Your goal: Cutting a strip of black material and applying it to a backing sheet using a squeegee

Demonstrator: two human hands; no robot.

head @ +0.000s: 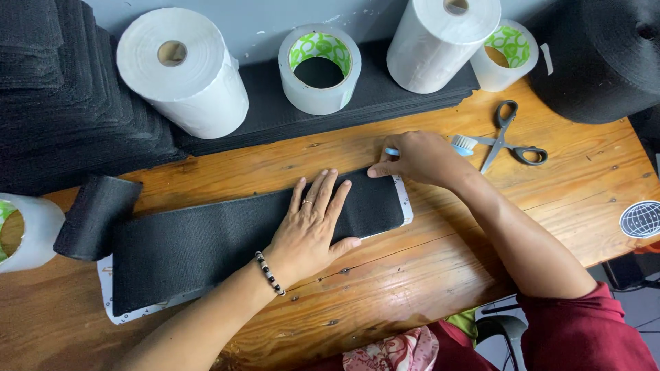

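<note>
Left hand (313,230) flat on black strip (206,247); right hand (419,158) at its corner

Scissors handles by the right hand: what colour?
Dark grey, nearly black, on the scissors beside the right hand; head view shows it.

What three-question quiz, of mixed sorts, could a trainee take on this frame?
1. True or false: the left hand lies flat on the black fabric strip.
2. What lies on the wooden table just right of the right hand? A. scissors B. a hammer C. a stapler
3. Fill in: the right hand grips a blue-handled ____ while pinching the strip's far corner.

Key:
1. True.
2. A, the scissors.
3. Brush; its bristled head shows past the hand. The strip rests on a white template.
</note>
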